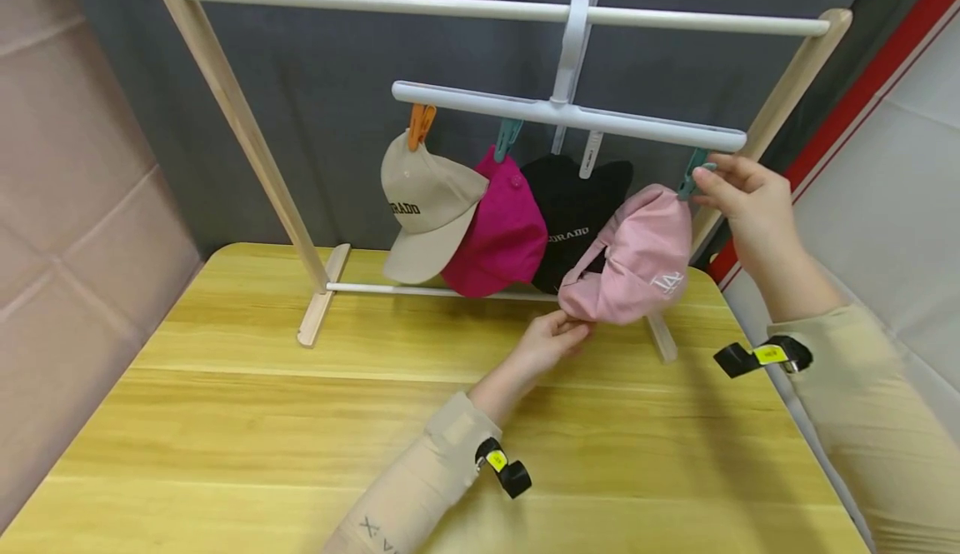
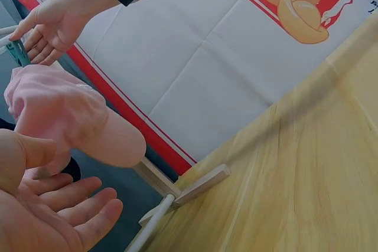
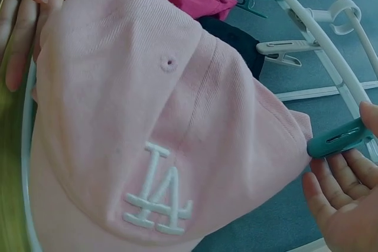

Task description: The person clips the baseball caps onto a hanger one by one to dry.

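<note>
A pink cap (image 1: 637, 267) with white "LA" letters hangs tilted from a teal clip (image 1: 692, 172) at the right end of a white hanger bar (image 1: 487, 104). My right hand (image 1: 757, 204) is at that clip, pinching it between the thumb on one side and the fingers on the other. Below the cap, my left hand (image 1: 551, 341) reaches up to its lower edge. In the left wrist view, the fingers (image 2: 88, 216) of that hand are loosely extended, thumb apart from them. The cap's letters face up in the right wrist view (image 3: 156, 190).
Left of the pink cap hang a beige cap (image 1: 423, 204) on an orange clip (image 1: 420, 125), a magenta cap (image 1: 498, 233) and a black cap (image 1: 577, 204). A wooden-legged rack (image 1: 247, 125) with a white top rod (image 1: 375, 0) stands on the wood-patterned table (image 1: 300, 421).
</note>
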Motion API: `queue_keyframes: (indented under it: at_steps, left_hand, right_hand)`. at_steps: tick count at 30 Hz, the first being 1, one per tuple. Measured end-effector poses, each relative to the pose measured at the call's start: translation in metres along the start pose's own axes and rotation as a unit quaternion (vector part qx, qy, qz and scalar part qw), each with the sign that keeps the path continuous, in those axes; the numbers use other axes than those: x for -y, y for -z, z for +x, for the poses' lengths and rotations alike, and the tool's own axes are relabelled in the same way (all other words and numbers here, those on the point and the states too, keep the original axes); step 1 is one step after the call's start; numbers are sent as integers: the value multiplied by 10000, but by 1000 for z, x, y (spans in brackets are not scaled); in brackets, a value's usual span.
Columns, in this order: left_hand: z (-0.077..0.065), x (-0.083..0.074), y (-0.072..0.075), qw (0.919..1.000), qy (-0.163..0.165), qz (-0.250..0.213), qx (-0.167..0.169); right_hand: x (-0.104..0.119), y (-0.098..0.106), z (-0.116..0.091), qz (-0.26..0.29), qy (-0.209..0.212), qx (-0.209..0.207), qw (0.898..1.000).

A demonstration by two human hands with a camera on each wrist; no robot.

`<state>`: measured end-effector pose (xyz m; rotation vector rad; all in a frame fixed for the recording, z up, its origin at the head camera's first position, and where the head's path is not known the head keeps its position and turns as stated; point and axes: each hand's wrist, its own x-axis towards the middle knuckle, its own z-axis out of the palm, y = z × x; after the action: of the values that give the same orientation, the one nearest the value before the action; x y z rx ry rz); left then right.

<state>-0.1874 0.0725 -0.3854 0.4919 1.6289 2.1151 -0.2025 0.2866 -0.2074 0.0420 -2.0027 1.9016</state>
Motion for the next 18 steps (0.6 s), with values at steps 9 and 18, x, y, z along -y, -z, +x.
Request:
queue_keyframes:
  at_steps: [9, 18]
  left_hand:
    - [2, 14, 8, 9998, 170, 72, 11]
    - [0, 22, 23, 9998, 171, -10, 106]
  right_hand:
    - [-4, 5, -4, -167, -175, 54, 9997]
    - [-13, 15, -9, -342, -404, -18, 9986]
